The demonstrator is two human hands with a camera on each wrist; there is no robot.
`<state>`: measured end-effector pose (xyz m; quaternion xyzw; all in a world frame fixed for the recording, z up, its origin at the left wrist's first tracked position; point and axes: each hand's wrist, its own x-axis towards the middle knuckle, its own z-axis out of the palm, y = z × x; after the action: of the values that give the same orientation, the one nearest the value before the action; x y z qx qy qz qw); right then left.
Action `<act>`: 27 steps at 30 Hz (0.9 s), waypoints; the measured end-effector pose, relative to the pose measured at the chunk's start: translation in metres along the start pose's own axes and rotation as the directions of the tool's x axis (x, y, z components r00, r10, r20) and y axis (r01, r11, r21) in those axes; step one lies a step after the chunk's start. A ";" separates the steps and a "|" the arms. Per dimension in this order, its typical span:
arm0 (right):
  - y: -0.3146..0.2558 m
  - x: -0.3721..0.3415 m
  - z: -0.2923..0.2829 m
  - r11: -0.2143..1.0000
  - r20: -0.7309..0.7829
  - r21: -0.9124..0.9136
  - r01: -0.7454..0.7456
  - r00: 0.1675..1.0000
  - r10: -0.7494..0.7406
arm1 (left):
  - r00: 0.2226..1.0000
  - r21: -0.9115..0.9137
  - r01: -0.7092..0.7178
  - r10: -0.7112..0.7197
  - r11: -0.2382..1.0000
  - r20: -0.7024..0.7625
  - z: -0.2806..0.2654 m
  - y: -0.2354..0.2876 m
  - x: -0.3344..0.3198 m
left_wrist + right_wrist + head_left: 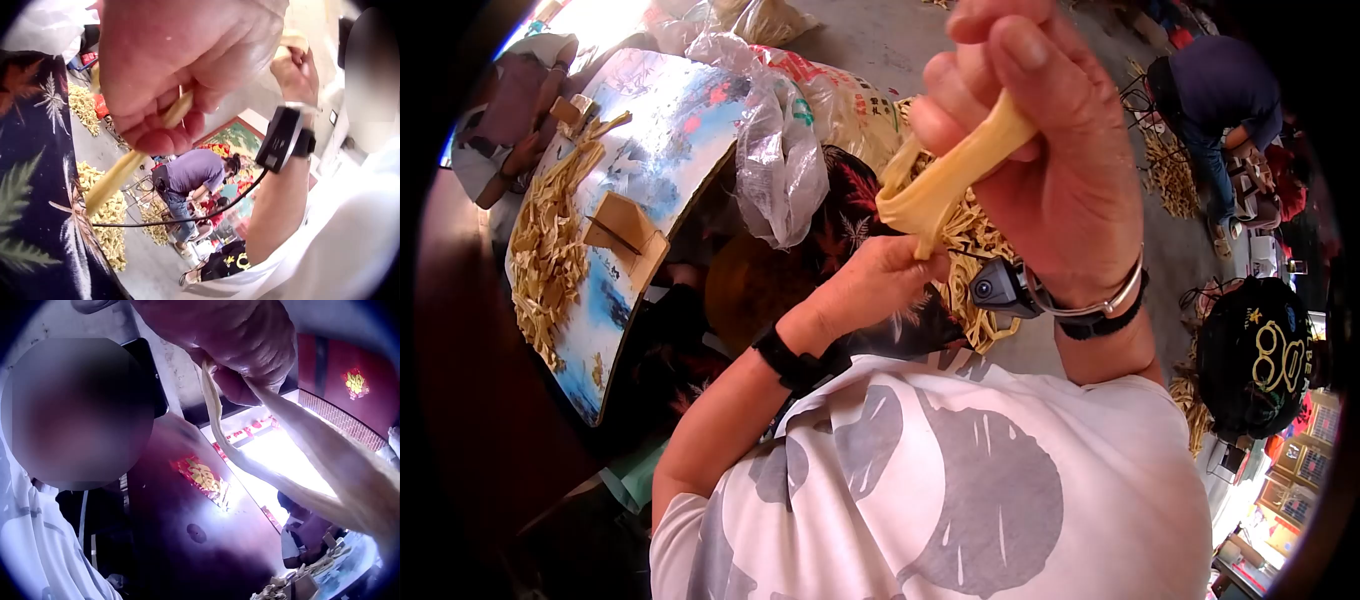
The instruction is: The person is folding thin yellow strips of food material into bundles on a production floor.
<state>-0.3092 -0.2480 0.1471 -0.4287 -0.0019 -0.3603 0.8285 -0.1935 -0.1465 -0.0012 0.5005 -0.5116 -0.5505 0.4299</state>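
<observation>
A pale yellow, bendy strip (pixel 960 170) stretches between my two hands in the head view. My right hand (pixel 1065 150) is raised high and grips the strip's upper part between curled fingers and thumb. Lower down, my left hand (pixel 880 290) pinches its bottom end. In the right wrist view two lengths of the strip (pixel 250 465) hang from the right fingers and join lower down. The left wrist view has the left hand (pixel 187 69) curled round a narrow yellow piece (pixel 119 181), whose free end points down and left. A heap of similar strips (pixel 975 235) lies behind the hands.
To the left stands a painted board (pixel 670 100) bearing many yellow strips (pixel 550 260) and a wooden block (pixel 625 235). A clear plastic bag (pixel 780 180) hangs at its edge, near a printed sack (pixel 840 95). Other people (pixel 1215 100) work at both sides. A dark patterned cloth (pixel 31 162) lies close by.
</observation>
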 end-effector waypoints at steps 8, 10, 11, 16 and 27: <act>0.053 -0.025 -0.081 0.847 0.042 -0.531 0.033 0.999 -0.012 | 0.895 -0.241 -0.425 0.365 0.873 -0.257 -0.039 0.067 -0.008; 0.083 -0.045 -0.117 0.655 0.085 -0.755 -0.032 0.986 0.146 | 0.860 -0.251 -0.504 0.453 0.826 -0.235 -0.044 0.090 -0.003; 0.106 -0.061 -0.140 0.507 0.118 -0.862 -0.003 0.971 0.206 | 0.840 -0.258 -0.539 0.493 0.802 -0.225 -0.046 0.101 -0.002; 0.202 -0.167 -0.267 0.049 -0.309 -0.943 -0.330 0.920 0.241 | 0.632 -0.211 -0.770 0.766 0.603 -0.116 -0.089 0.158 -0.021; 0.090 -0.071 -0.196 0.262 -0.496 -0.852 -0.453 0.859 -0.129 | 0.694 -0.050 -0.404 0.271 0.914 -0.667 -0.058 0.115 -0.132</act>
<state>-0.3676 -0.3117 -0.0630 -0.7322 0.4614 -0.2893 0.4090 -0.1237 -0.0366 0.1291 0.5122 -0.3591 -0.3015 0.7196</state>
